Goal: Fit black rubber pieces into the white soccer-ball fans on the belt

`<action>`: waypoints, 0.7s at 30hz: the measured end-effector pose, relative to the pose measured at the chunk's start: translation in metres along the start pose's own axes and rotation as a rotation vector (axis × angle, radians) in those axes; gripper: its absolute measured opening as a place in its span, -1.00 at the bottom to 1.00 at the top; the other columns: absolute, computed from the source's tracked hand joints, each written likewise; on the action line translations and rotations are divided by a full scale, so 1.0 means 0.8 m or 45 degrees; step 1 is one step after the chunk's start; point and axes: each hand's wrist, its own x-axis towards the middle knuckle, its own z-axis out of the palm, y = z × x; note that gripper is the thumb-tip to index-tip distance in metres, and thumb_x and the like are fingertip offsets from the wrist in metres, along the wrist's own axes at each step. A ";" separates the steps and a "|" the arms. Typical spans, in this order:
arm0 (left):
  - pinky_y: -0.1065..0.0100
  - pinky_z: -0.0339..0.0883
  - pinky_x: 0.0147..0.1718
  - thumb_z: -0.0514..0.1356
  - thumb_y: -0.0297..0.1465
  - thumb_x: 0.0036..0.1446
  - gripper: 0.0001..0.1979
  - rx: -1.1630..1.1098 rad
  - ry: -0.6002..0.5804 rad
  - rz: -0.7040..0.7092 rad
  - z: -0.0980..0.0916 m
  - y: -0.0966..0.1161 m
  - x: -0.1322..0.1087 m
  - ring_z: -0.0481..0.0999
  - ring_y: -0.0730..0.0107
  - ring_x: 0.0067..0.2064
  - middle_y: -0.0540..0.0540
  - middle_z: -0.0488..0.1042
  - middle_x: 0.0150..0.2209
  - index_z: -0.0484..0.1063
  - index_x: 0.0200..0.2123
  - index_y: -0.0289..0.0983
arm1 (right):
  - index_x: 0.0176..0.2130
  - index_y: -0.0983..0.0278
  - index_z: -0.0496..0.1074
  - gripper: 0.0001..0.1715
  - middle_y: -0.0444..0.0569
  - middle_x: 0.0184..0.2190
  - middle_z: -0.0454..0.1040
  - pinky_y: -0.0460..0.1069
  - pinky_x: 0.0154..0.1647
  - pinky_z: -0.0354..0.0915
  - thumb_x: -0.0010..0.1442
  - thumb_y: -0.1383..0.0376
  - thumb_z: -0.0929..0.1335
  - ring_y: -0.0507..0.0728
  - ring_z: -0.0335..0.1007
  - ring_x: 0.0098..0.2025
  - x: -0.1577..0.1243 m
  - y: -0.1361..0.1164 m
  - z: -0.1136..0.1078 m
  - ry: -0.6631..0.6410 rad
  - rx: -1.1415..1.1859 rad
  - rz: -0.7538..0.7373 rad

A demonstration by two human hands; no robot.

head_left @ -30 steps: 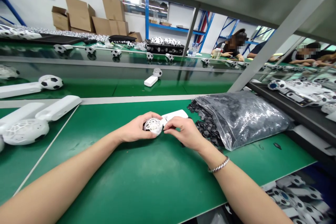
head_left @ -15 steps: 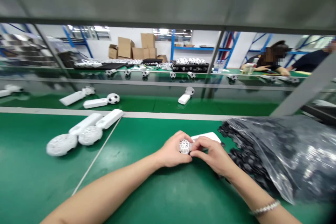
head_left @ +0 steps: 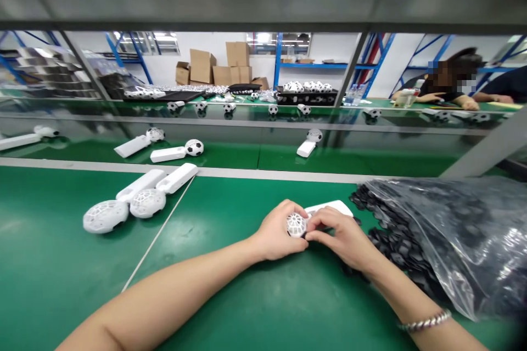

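My left hand (head_left: pixel 280 233) is closed round a white openwork ball head (head_left: pixel 296 225) patterned like a football. A white handle (head_left: pixel 335 208), apparently part of the same piece, reaches to the right behind my other hand. My right hand (head_left: pixel 343 237) pinches with thumb and forefinger at the ball's right edge; what lies between the fingertips is too small to make out. Just right of this hand are loose black plastic pieces (head_left: pixel 397 255), spilling from a clear plastic bag (head_left: pixel 465 230).
Two ball-headed white pieces (head_left: pixel 147 203) lie on the green table to the left. Beyond the pale table edge (head_left: pixel 263 174), a green conveyor belt (head_left: pixel 230 159) carries several more, some with black patches. A metal shelf (head_left: pixel 247 0) spans overhead. Co-workers (head_left: pixel 448 79) sit far right.
The view has shifted slightly, and the pieces on the belt have slid a little to the right. Both hands keep their hold on the ball head, with little visible change.
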 end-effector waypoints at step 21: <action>0.32 0.24 -0.19 0.22 -0.49 -0.18 -0.64 0.117 -0.044 0.030 -0.003 0.001 -0.002 0.35 0.33 -0.19 -0.02 0.30 -0.22 0.29 -0.23 -0.22 | -0.47 0.24 0.42 -0.83 -0.15 -0.48 0.47 -0.05 -0.21 0.17 0.02 0.18 0.38 0.04 0.30 -0.33 0.003 0.006 0.000 0.068 0.024 -0.175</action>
